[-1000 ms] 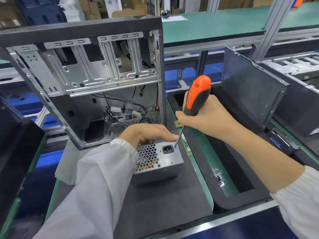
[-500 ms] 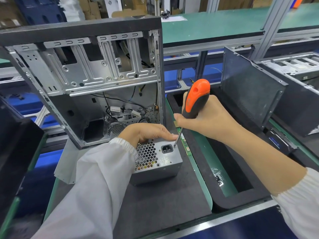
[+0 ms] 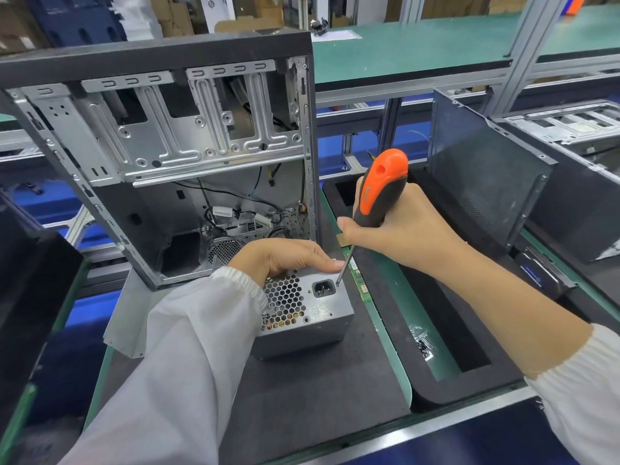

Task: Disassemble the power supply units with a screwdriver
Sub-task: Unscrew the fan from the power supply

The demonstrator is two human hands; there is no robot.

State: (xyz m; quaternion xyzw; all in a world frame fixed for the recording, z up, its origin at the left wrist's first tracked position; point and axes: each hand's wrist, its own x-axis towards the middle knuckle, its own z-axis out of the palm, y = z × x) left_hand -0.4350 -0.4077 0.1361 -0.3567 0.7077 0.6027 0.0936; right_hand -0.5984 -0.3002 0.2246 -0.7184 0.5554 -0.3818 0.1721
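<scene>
Grey sheet-metal power supply box (image 3: 322,310): dull brushed finish, honeycomb-perforated grille under left-hand fingers (image 3: 322,260). Orange-and-black screwdriver handle (image 3: 380,186): smooth moulded plastic, slight sheen, inside right-hand fingers (image 3: 355,229); shaft bright bare steel below them. Dark grey mat (image 3: 302,397): matt, foam-like. White sleeve (image 3: 188,364): thin smooth cloth. Open silver computer case (image 3: 167,135): stamped galvanised metal beyond fingertips.

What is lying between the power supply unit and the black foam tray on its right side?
In the head view, a green circuit strip lies on the mat between the power supply unit and the black foam tray; the screwdriver shaft crosses above it.
</scene>
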